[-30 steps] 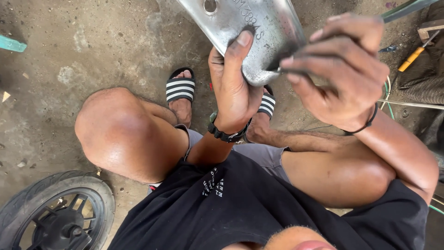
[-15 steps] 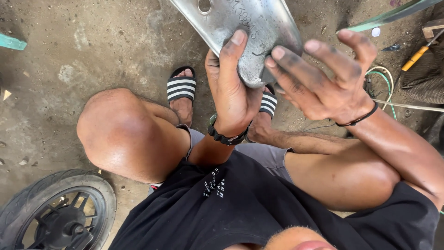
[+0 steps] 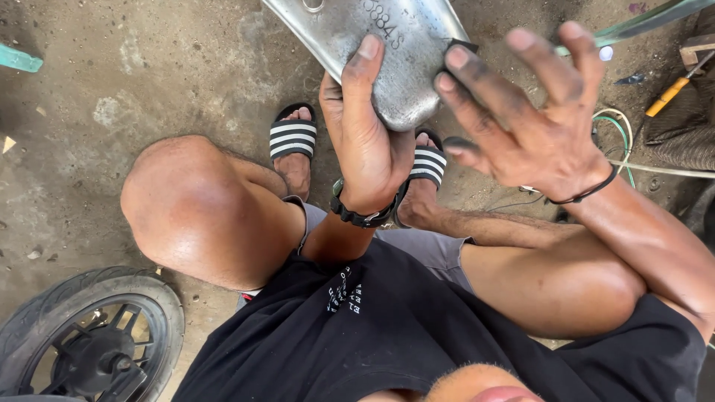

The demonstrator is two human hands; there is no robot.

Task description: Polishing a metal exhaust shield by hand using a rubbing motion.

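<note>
Steadiness matters most: the bare metal panel (image 3: 387,52), raised above the sandalled feet, sits clamped in the left hand (image 3: 365,141), so the open right hand (image 3: 532,123) should press what looks like a dark abrasive scrap (image 3: 456,46) flat.

The person squatted, both knees bent wide, forearms reaching forward between and over the thighs. The left hand (image 3: 369,141) was raised palm-up, its thumb stretched long and straight upward, the other fingers curled out of sight behind. The left wrist was bent back. The right hand (image 3: 532,119) was spread open, its 4 fingers (image 3: 477,97) splayed and extended, thumb tucked low toward the left hand. The right forearm crossed above the right thigh.
</note>
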